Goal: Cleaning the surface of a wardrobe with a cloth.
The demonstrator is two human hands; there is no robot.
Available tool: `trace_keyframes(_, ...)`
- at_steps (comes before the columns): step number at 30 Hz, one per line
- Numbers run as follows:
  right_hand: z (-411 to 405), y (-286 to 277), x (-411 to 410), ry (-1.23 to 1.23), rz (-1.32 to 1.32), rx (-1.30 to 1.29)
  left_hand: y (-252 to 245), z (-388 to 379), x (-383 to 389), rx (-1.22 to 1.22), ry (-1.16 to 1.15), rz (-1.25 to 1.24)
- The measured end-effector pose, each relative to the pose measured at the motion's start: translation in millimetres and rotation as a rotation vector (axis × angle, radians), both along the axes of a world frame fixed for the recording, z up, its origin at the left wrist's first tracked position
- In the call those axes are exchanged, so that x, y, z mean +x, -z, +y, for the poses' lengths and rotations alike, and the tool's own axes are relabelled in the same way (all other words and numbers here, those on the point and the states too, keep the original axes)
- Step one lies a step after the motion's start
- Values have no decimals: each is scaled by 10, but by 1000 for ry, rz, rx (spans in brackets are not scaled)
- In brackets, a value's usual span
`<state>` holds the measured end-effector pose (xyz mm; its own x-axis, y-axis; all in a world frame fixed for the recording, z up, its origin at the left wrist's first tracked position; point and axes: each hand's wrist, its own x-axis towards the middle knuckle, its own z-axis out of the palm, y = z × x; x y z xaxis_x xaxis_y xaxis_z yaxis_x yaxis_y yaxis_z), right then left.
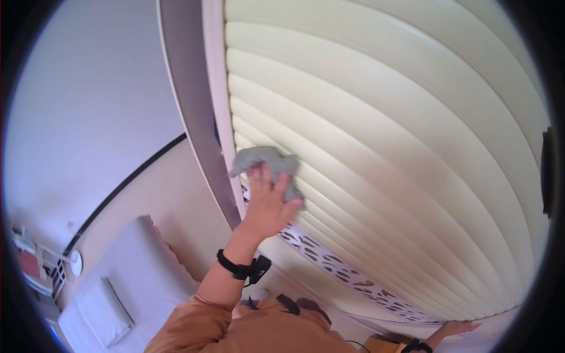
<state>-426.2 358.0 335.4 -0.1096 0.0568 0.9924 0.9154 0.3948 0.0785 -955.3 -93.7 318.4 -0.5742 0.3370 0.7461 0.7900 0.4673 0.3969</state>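
My left hand [269, 205] presses a crumpled grey cloth [265, 155] against a cream ribbed panel [362, 145], close to its left edge. The fingers are spread over the cloth, and the thumb lies on its lower right corner. Far off at the lower right, my right hand [459, 327] rests flat by the panel's bottom corner, with no object seen in it. A white pierced decorative strip [335, 264] runs along the panel below my left hand. Part of that strip is hidden behind the hand and wrist.
A pale upright frame [216, 88] borders the panel on the left. Beyond it is a bed [132, 260] with a pillow [106, 311], beside a wall with a black stripe [128, 189]. A dark handle-like piece [547, 172] sits at the right rim.
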Motion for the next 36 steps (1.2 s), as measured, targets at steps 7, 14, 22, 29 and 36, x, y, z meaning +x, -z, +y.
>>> trace_keyframes(7, 22, 43, 237, -75, 179, -106, -159, 107, 52, 429, 26, -259)
trace_keyframes(14, -130, -123, 202, -337, 546, -323, -602, 755, 1010, 850, 104, -214)
trace_keyframes(22, -176, -72, 302, -434, 652, -526, -583, 2170, 2894, 295, 542, 427)
trace_keyframes(29, 161, 232, 703, -559, 255, -521, -817, 3580, 4710, 279, 943, 87)
trace_keyframes(36, 492, 139, 1014, -745, 109, -460, -1092, 4166, 5634, 161, 759, 318)
